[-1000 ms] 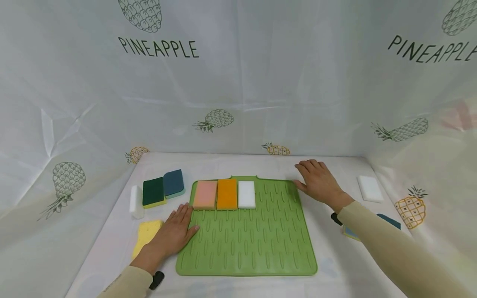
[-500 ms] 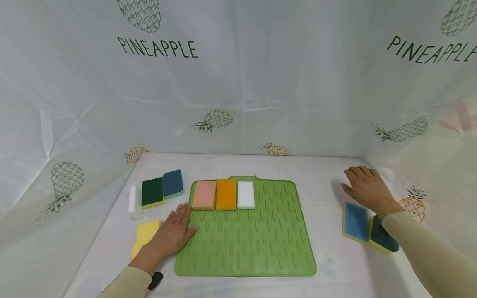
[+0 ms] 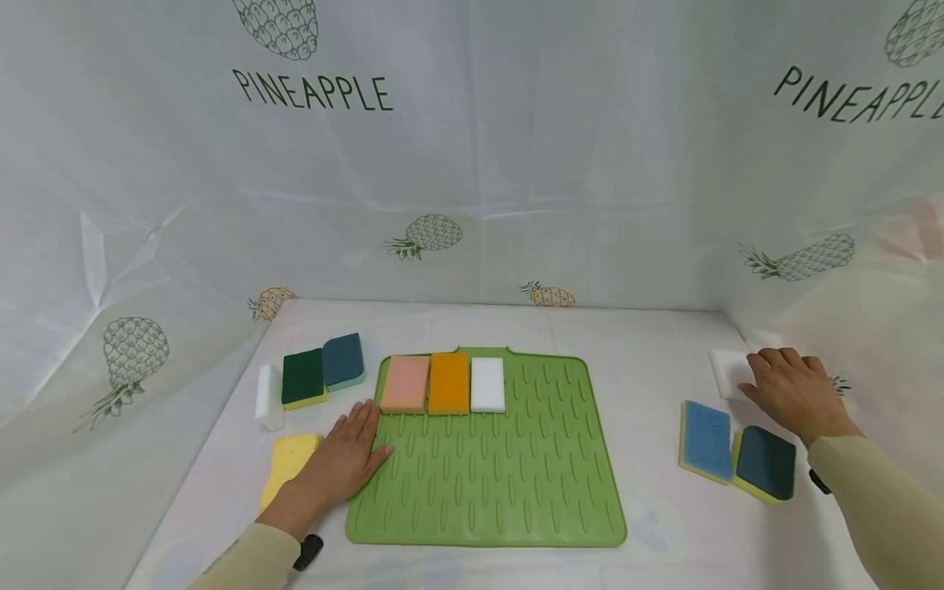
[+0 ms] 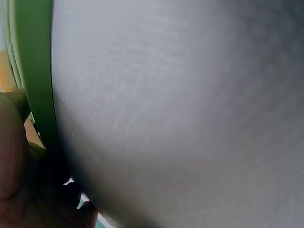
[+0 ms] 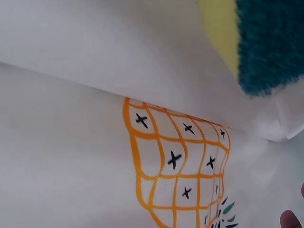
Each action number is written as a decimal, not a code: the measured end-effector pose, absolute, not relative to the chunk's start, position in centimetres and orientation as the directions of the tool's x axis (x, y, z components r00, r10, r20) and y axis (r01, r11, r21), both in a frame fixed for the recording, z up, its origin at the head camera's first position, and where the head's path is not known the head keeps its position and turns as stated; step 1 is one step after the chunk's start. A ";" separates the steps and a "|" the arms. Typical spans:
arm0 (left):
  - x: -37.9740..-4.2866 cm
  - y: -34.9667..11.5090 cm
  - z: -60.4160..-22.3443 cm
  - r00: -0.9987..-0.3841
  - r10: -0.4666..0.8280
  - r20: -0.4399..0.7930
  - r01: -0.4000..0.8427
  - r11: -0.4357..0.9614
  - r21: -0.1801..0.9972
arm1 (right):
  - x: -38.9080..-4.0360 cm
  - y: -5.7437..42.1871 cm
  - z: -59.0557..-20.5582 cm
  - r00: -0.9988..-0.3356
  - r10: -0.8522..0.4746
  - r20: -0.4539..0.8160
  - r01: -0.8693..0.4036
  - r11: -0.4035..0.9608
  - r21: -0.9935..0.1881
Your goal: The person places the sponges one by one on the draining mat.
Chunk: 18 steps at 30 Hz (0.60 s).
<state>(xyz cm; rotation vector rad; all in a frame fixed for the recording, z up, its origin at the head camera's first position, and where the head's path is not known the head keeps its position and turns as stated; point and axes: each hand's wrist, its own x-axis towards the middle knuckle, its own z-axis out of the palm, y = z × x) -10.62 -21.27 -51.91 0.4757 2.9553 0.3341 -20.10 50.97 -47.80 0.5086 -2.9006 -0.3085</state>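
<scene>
My left hand [image 3: 345,459] rests flat, fingers straight, on the left edge of the green ridged mat [image 3: 487,483]. In the left wrist view, part of that hand shows beside the mat's green edge [image 4: 35,61]. Along the mat's upper left lie a pink sponge [image 3: 405,383], an orange sponge [image 3: 448,383] and a white sponge [image 3: 487,385], side by side. At the far right, my right hand [image 3: 795,393] reaches over a second white sponge [image 3: 725,373], its fingers loosely bent and covering the sponge's right part. Only fingertips [image 5: 289,220] show in the right wrist view.
Right of the mat lie a blue-topped sponge [image 3: 705,440] and a dark teal scouring sponge [image 3: 765,463]. To the left are a white block [image 3: 269,397], a dark green scouring sponge [image 3: 303,378], a blue-teal sponge [image 3: 344,362] and a yellow sponge [image 3: 291,463]. Pineapple-printed sheeting [image 3: 575,164] rises behind.
My right hand has moved from the mat's upper right corner across to the white sponge at the far right. My left hand and the sponges have stayed where they were.
</scene>
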 end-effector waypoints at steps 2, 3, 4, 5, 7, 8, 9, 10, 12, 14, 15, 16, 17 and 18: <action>-10.6 -21.3 -51.9 -0.942 0.323 -0.094 0.294 0.925 0.240 | -20.0 51.3 -48.1 -0.925 -0.352 0.143 -0.315 0.921 0.230; -10.7 -21.3 -51.8 -0.942 0.322 -0.095 0.292 0.925 0.242 | -20.0 51.4 -48.3 -0.925 -0.352 0.145 -0.314 0.920 0.233; -10.7 -21.2 -51.8 -0.942 0.321 -0.098 0.290 0.926 0.242 | -20.0 51.5 -48.4 -0.925 -0.349 0.150 -0.311 0.922 0.229; -10.7 -21.2 -51.8 -0.942 0.320 -0.099 0.289 0.926 0.243 | -20.0 51.5 -48.5 -0.926 -0.343 0.155 -0.306 0.926 0.223; -10.6 -21.2 -51.8 -0.942 0.319 -0.103 0.287 0.927 0.241 | -20.2 51.6 -48.6 -0.930 -0.329 0.165 -0.293 0.932 0.212; -10.6 -21.2 -51.7 -0.942 0.318 -0.104 0.287 0.927 0.241 | -20.2 51.6 -48.6 -0.931 -0.321 0.171 -0.285 0.936 0.209; -10.6 -21.2 -51.8 -0.942 0.318 -0.105 0.286 0.928 0.240 | -20.3 51.6 -48.6 -0.933 -0.314 0.175 -0.277 0.938 0.208; -10.6 -21.2 -51.8 -0.942 0.318 -0.105 0.286 0.928 0.239 | -20.4 51.5 -48.5 -0.935 -0.307 0.177 -0.270 0.941 0.202; -10.6 -21.2 -51.8 -0.943 0.317 -0.105 0.285 0.928 0.239 | -20.6 51.6 -48.4 -0.936 -0.303 0.179 -0.267 0.943 0.201; -10.6 -21.2 -51.8 -0.943 0.315 -0.105 0.283 0.928 0.241 | -20.7 51.7 -48.4 -0.938 -0.302 0.173 -0.270 0.945 0.186; -10.6 -21.2 -51.8 -0.943 0.315 -0.105 0.283 0.928 0.241 | -20.7 51.7 -48.3 -0.940 -0.299 0.163 -0.272 0.947 0.169; -10.6 -21.2 -51.9 -0.943 0.315 -0.105 0.283 0.928 0.241 | -20.7 51.8 -48.3 -0.943 -0.296 0.151 -0.274 0.950 0.152; -10.6 -21.2 -51.9 -0.943 0.316 -0.105 0.284 0.928 0.240 | -20.6 51.9 -48.3 -0.945 -0.296 0.140 -0.277 0.950 0.143; -10.6 -21.2 -52.0 -0.943 0.316 -0.105 0.284 0.928 0.241 | -20.6 51.9 -48.3 -0.947 -0.294 0.128 -0.279 0.952 0.127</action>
